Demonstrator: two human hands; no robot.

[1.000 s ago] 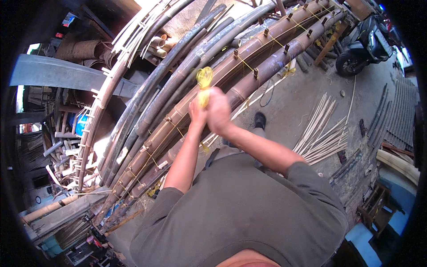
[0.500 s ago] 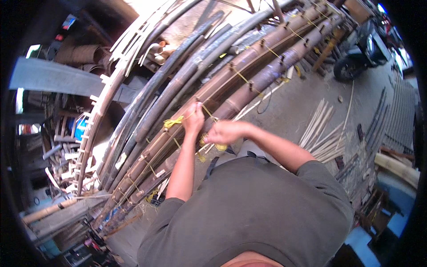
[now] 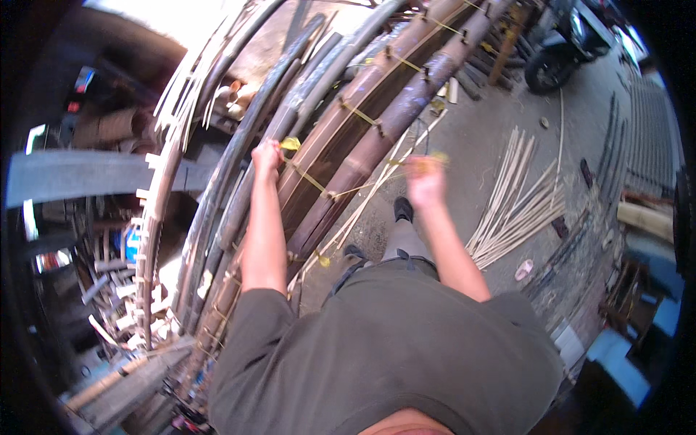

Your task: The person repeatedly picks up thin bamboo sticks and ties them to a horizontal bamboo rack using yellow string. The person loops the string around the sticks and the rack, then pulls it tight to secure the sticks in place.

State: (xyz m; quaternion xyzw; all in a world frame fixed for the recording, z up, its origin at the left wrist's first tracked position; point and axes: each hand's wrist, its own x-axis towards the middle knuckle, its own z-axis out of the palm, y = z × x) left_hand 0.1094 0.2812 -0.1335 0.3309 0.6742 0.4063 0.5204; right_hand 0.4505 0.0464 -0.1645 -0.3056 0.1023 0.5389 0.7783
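Two long brown bamboo poles, the far pole [image 3: 366, 81] and the near pole [image 3: 370, 152], run diagonally side by side with short dark pegs along them. Yellow cord [image 3: 304, 172] is strung across the gap between the pegs. At the far pole's outer side my left hand [image 3: 267, 155] is closed next to a bunched yellow end of cord [image 3: 291, 143], seemingly gripping it. My right hand [image 3: 426, 183], smeared by motion, is raised over the floor to the right, closed on a yellow cord bundle. From it a length of cord stretches to the near pole.
Loose pale bamboo strips [image 3: 511, 196] fan out on the floor at the right. A motorcycle [image 3: 562, 54] stands at the far right. Beyond the pegged poles lie several dark poles [image 3: 254, 123]. A curved pegged pole [image 3: 163, 217] and wood scraps are at the left.
My right hand has swung right and away from the poles, drawing the cord out. My left hand has moved left to the far pole's outer side. The view has shifted.
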